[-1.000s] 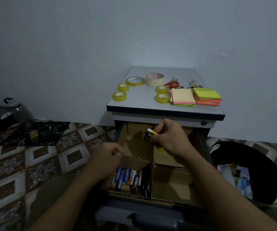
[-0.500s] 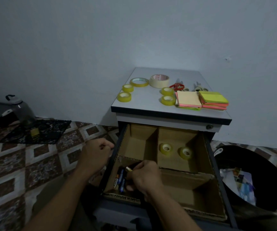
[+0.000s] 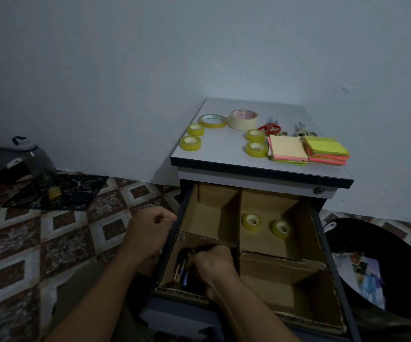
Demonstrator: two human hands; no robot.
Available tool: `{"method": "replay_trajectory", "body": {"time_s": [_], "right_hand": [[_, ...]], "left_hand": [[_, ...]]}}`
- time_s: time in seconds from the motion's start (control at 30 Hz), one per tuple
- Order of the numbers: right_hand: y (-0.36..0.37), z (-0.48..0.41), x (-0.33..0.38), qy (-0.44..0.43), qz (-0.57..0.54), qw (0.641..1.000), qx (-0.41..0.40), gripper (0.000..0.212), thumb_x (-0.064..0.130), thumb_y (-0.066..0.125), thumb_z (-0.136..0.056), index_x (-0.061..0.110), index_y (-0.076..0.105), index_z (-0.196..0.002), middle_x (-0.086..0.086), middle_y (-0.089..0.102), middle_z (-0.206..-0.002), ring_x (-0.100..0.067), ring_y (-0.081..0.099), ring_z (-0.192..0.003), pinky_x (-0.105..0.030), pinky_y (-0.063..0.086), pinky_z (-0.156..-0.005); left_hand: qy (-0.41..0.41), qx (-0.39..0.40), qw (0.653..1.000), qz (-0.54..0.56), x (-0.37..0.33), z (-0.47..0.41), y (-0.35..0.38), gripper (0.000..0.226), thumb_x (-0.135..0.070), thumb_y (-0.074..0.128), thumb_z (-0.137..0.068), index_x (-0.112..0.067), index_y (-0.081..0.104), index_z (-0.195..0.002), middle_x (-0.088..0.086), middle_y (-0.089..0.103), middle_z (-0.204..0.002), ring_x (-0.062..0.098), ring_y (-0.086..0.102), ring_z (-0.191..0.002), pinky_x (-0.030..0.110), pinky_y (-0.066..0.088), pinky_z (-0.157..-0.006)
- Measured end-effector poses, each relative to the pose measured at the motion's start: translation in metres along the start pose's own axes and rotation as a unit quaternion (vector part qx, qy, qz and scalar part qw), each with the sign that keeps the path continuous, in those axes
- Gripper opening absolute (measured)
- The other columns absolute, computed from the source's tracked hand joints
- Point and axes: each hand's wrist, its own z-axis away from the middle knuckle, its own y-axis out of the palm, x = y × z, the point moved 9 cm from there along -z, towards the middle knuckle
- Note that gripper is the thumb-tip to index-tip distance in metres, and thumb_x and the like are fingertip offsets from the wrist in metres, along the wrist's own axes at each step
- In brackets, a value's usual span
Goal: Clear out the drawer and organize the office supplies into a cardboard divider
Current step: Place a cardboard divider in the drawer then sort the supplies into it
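Looking down from the head camera, the drawer stands pulled out of the table. The divider sits inside it, its cardboard walls forming four compartments.

The right hand reaches into the front-left compartment, knuckles up. Its fingers are curled down over a dark heap of pens and batteries. The fingertips are hidden, so I cannot tell whether they pinch anything.

The left hand is outside the drawer, just beside its left wall. It is balled into a loose fist and holds nothing that shows.

Two small tape rolls stand on edge in the back-right compartment, near each other but apart.

On the table lie six more rolls, the widest a cream one at the back. To their right are red scissors and two stacks of sticky notes, side by side.

A black bin sits on the floor right of the drawer, and a bottle stands by the wall at far left.
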Motion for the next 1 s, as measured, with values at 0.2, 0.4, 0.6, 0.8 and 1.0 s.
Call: {"method": "replay_trajectory", "body": {"time_s": [0.2,0.4,0.6,0.8,1.0], "right_hand": [[-0.006,-0.002,0.021,-0.149,0.254,0.954,-0.057,0.014,0.005,0.066,-0.086,0.005,0.073,-0.097,-0.005,0.066,-0.090,-0.011,0.060,-0.068,-0.019,0.050,-0.053],[-0.001,0.000,0.025,-0.177,0.357,0.917,-0.029,0.025,0.006,0.079,-0.077,0.006,0.071,-0.101,-0.011,0.069,-0.102,-0.020,0.068,-0.086,-0.023,0.054,-0.062],[0.004,0.004,0.035,-0.219,0.389,0.895,0.007,0.016,0.003,0.067,-0.083,0.003,0.070,-0.099,-0.012,0.068,-0.100,-0.021,0.066,-0.083,-0.025,0.055,-0.065],[0.030,0.015,0.026,-0.218,0.490,0.830,0.153,0.029,0.004,0.047,-0.094,-0.002,0.071,-0.110,-0.016,0.071,-0.108,-0.029,0.066,-0.100,-0.036,0.055,-0.089],[0.030,0.015,0.028,-0.242,0.532,0.800,0.135,0.029,0.007,0.048,-0.094,0.000,0.070,-0.111,-0.016,0.070,-0.110,-0.030,0.064,-0.103,-0.033,0.053,-0.090]], "left_hand": [[-0.001,0.004,1.000,0.003,0.000,0.001,0.000,0.030,-0.010,0.057,-0.092,-0.031,0.072,-0.078,-0.010,0.071,-0.076,0.009,0.066,-0.062,0.023,0.050,-0.054],[-0.002,0.006,1.000,0.009,0.002,0.000,0.001,0.030,-0.009,0.057,-0.092,-0.030,0.072,-0.078,-0.008,0.071,-0.074,0.009,0.065,-0.060,0.026,0.050,-0.056],[-0.001,0.006,1.000,0.013,0.004,0.000,0.000,0.029,-0.009,0.057,-0.093,-0.030,0.072,-0.079,-0.010,0.071,-0.078,0.012,0.068,-0.070,0.027,0.052,-0.060],[0.000,0.011,1.000,0.013,0.004,0.000,0.002,0.030,-0.010,0.057,-0.094,-0.031,0.071,-0.078,-0.011,0.071,-0.081,0.009,0.068,-0.069,0.026,0.052,-0.058],[-0.001,0.014,1.000,0.019,0.007,-0.001,0.004,0.031,-0.009,0.057,-0.094,-0.031,0.071,-0.078,-0.013,0.070,-0.088,0.004,0.065,-0.081,0.022,0.047,-0.063]]}}
